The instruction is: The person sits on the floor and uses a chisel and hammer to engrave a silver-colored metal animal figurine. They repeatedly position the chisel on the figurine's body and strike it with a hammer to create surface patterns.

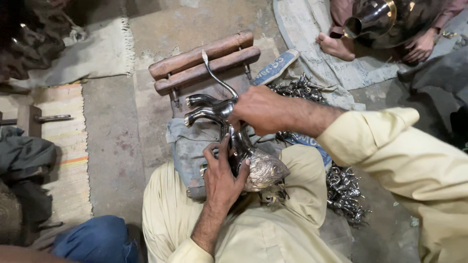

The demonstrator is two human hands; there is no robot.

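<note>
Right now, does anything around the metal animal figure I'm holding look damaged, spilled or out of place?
Nothing looks damaged. The metal figure lies on its side across the lap, legs pointing left, with the left hand near its textured head and the right hand on its body. Small metal parts lie in loose heaps on the floor, more piled than spilled.

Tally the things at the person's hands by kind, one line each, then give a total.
Metal animal figure gripped by the left hand and right hand: 1
Wooden bars of the low stand in front: 2
Heaps of small shiny metal pieces, one beside the knee, one past the right hand: 2
Large polished metal vessel held by another person: 1
Total: 6
</note>
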